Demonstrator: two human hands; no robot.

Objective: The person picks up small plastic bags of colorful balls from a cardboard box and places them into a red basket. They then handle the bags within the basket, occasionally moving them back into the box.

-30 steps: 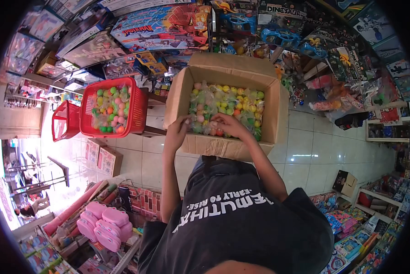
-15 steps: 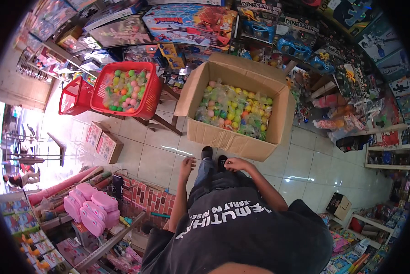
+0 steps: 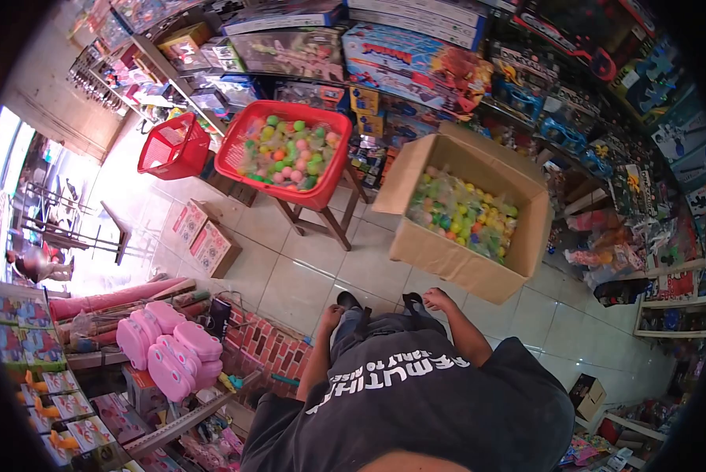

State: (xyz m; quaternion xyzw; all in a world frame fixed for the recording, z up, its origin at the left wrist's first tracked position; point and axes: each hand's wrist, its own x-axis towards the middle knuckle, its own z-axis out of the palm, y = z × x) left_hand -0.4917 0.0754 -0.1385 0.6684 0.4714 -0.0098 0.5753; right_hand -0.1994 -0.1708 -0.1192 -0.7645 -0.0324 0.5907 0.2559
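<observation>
My left hand [image 3: 333,316] hangs beside my left thigh, its fingers loosely curled with nothing visible in them. On the other side, my right hand [image 3: 438,299] is also curled and appears to hold nothing; both hands are small in view. My right hand is nearest to a large open cardboard box [image 3: 459,263] on the floor, though apart from it. Inside lie clear bags of colourful balls [image 3: 467,212]. Farther left, a red plastic basket [image 3: 282,193] with more bagged balls [image 3: 290,153] rests on a wooden stool [image 3: 333,228].
A smaller red basket [image 3: 176,149] stands left of the stool. Two printed cartons [image 3: 211,248] sit on the tiled floor [image 3: 305,263]. Pink cases [image 3: 172,354] and rolled material [image 3: 125,299] are at the left. Shelves of boxed toys [image 3: 416,67] line the back.
The view has turned left, so the box and baskets appear farther right. My hands are lower, nearer my thighs, and their fingers look more curled. The box and baskets look undisturbed.
</observation>
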